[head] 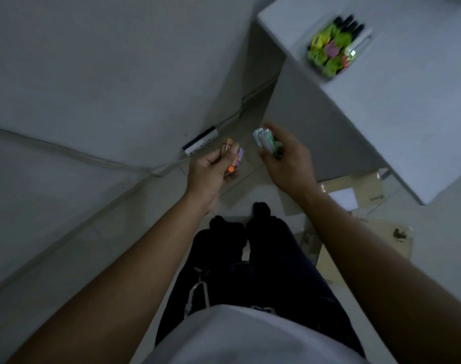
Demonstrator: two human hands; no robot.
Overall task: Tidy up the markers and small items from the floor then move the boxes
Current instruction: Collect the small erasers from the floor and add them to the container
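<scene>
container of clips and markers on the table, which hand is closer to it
Right. The right hand, holding green-and-white items, is below and left of the container, nearer the table edge. The left hand, holding orange and purple items, is farther left.

To my right stands a white surface (408,122), and on it, near its front corner, sits a clear container (334,48) packed with green, purple and yellow small items, with dark markers (351,26) at its far side. Below me the floor (255,185) is pale tile. Flat cardboard boxes (355,190) lie on it beside and partly under the surface, and a white power strip (201,140) with its cable rests by the wall.
</scene>
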